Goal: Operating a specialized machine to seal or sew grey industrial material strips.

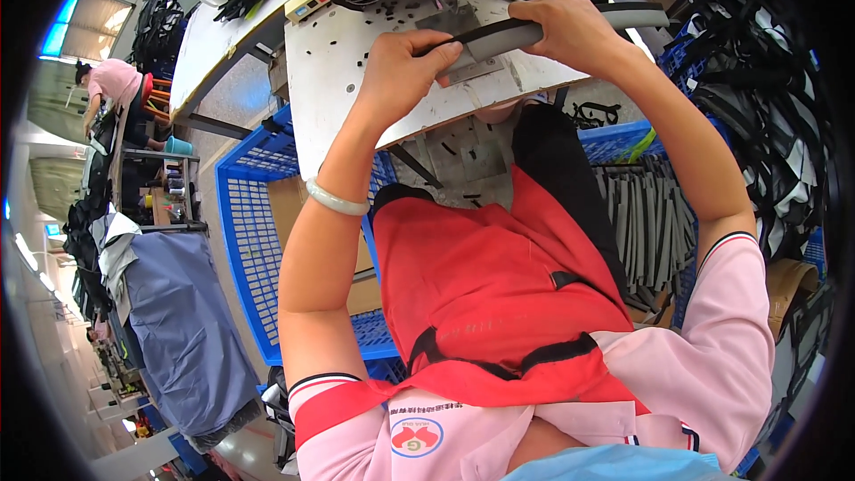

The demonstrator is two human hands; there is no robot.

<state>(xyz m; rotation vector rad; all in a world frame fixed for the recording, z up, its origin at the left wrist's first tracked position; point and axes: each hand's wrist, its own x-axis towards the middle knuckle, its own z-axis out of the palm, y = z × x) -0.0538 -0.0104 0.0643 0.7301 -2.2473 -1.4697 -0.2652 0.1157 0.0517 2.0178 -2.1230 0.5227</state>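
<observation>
Both hands, left hand (405, 67), right hand (570, 31), pinching grey strap (508, 36) over white worktable (329, 71); blue crates (249, 240) flanking

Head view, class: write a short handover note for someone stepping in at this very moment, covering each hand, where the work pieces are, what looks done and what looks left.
Left hand: closed on the near end of the grey strap, thumb on top.
Right hand: closed on the same strap further along; its far end sticks out past the hand.
The strap lies across the white work plate, over a small metal piece.
A stack of similar grey strips sits in the blue crate at the right.
Done: strap picked and laid on the plate.
Left: cannot tell which strips are finished.
</observation>
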